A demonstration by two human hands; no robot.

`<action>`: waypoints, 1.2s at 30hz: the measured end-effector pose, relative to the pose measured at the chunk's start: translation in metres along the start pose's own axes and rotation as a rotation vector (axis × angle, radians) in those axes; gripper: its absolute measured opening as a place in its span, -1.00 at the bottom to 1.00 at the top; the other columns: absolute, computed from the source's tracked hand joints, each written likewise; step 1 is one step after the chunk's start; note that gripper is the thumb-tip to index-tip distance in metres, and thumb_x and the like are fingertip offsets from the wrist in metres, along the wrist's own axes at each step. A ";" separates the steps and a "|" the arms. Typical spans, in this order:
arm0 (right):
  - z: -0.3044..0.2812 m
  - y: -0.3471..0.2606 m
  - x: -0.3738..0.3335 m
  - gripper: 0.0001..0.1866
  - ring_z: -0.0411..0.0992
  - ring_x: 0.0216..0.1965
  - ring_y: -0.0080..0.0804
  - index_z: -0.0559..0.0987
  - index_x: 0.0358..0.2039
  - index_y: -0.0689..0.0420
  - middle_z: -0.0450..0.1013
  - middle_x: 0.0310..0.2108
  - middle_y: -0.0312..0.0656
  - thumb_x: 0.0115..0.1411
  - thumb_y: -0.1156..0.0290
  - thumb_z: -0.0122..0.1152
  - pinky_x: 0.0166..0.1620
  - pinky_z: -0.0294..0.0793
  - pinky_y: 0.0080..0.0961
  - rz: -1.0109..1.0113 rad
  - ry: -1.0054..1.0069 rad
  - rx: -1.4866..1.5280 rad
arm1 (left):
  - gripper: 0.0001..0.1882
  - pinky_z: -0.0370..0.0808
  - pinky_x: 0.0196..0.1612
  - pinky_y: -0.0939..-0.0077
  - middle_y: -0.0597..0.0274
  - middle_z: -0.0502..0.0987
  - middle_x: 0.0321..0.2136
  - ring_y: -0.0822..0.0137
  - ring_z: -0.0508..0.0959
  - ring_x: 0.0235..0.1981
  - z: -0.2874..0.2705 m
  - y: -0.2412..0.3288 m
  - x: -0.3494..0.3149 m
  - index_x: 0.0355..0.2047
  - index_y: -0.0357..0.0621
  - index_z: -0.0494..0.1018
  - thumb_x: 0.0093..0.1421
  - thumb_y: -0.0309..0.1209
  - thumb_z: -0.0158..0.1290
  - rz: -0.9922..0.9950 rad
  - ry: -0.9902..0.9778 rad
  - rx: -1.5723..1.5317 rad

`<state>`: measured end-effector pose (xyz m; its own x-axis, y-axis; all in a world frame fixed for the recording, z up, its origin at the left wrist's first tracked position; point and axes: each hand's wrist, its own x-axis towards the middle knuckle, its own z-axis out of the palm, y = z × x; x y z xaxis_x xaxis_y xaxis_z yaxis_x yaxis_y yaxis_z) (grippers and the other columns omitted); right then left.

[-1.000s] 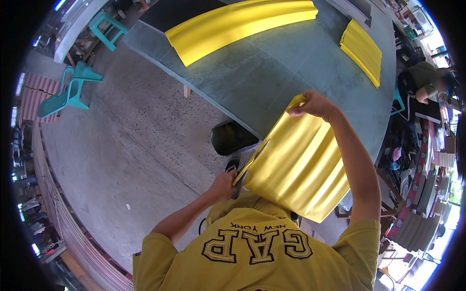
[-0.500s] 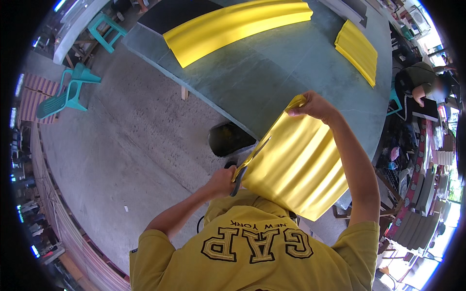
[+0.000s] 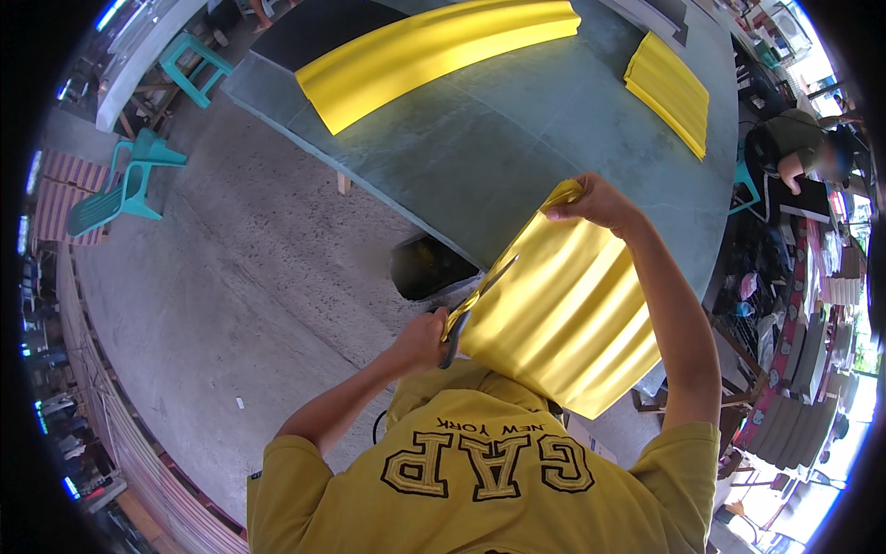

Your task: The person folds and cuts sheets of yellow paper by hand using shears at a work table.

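My left hand (image 3: 422,343) grips a pair of scissors (image 3: 453,340) by the dark handles. Along the left edge of a yellow, glossy, rippled sheet (image 3: 563,314) lie its blades, pointing up and to the right. My right hand (image 3: 595,203) pinches the sheet's upper corner, thumb against fingers, and holds it up at a slant over the table's near edge. The sheet's lower end hangs in front of my body. How far the blades are into the sheet cannot be made out.
A long yellow folded strip (image 3: 434,60) and a shorter yellow stack (image 3: 666,94) lie on the grey-green table (image 3: 498,148). A black bin-like thing (image 3: 429,268) sits below its edge. Teal stools (image 3: 192,69) and a chair (image 3: 120,194) stand left; a person (image 3: 796,152) sits right.
The scissors' blade stands out more from the sheet's edge now, its tip slightly higher. My right hand keeps its hold. The surroundings have shifted a little to the left in view.
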<state>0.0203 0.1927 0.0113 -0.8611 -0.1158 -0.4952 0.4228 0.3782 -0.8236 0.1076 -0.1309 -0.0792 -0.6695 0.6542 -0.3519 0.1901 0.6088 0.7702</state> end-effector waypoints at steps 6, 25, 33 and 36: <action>0.001 0.002 0.000 -0.78 0.44 -0.41 -0.60 0.58 -0.44 0.20 0.52 -0.47 -0.26 -0.16 0.46 0.38 -0.23 0.39 -0.64 -0.017 -0.006 -0.004 | -0.66 0.39 -0.40 0.22 -0.09 0.47 -0.54 -0.03 0.50 -0.46 0.004 0.002 0.000 -0.42 -0.28 0.34 -0.13 -0.29 0.13 -0.051 -0.029 -0.039; 0.003 -0.004 -0.009 -0.79 0.47 -0.38 -0.57 0.57 -0.42 0.21 0.52 -0.43 -0.23 -0.13 0.49 0.35 -0.22 0.41 -0.63 -0.015 -0.015 -0.052 | -0.64 0.36 -0.41 0.18 -0.13 0.43 -0.57 -0.11 0.45 -0.46 0.014 0.005 0.006 -0.42 -0.28 0.28 -0.14 -0.34 0.16 -0.024 -0.012 -0.113; 0.004 -0.003 -0.012 -0.81 0.45 -0.42 -0.61 0.57 -0.43 0.20 0.52 -0.46 -0.26 -0.13 0.50 0.35 -0.24 0.40 -0.65 -0.035 -0.010 0.012 | -0.62 0.37 -0.42 0.20 -0.13 0.44 -0.58 -0.12 0.45 -0.49 0.008 0.011 0.016 -0.42 -0.28 0.28 -0.12 -0.28 0.13 0.012 -0.017 -0.114; 0.003 -0.001 -0.012 -0.81 0.44 -0.43 -0.62 0.58 -0.44 0.19 0.52 -0.46 -0.27 -0.13 0.50 0.35 -0.25 0.39 -0.65 -0.038 -0.012 -0.016 | -0.62 0.37 -0.42 0.19 -0.13 0.44 -0.60 -0.11 0.45 -0.49 0.010 0.009 0.016 -0.42 -0.27 0.27 -0.12 -0.26 0.13 -0.002 -0.046 -0.075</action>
<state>0.0309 0.1911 0.0172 -0.8728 -0.1414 -0.4672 0.3853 0.3878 -0.8373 0.1062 -0.1106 -0.0834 -0.6360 0.6737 -0.3763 0.1333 0.5762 0.8064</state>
